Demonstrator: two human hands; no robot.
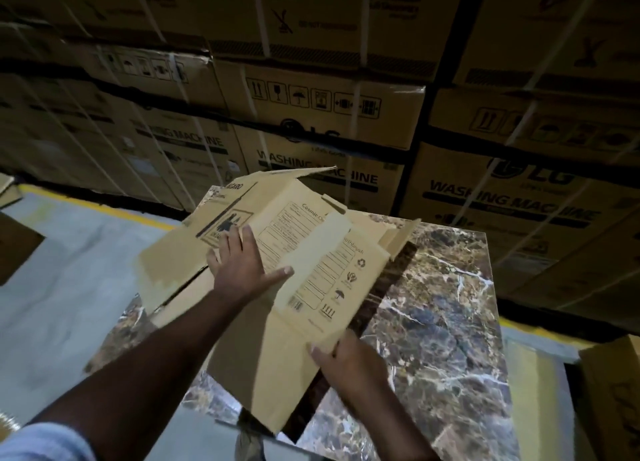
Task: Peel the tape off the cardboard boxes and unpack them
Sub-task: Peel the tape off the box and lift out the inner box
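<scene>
Down at the bottom left corner there's a bit of light blue sleeve [41,441], mostly cut off by the frame edge. Both bare forearms reach up from there over a marble-patterned table top [446,287], and a flattened cardboard box [304,252] sits tilted above it, so part of the table is hidden under the cardboard. The right hand [349,360] grips the box's near edge, thumb on top and the other fingers tucked under where you can't see them. The left hand [242,263] lies spread flat on the printed face, fingers straight, thumb stuck out to the side. A strip of paler tape [311,252] runs across the printed panel next to that thumb; the small print around it is too blurry to read properly. Past the table there's grey floor with a yellow line [104,206], then a wall of stacked washing machine cartons [512,197] with white straps, dim and cropped at the top.
</scene>
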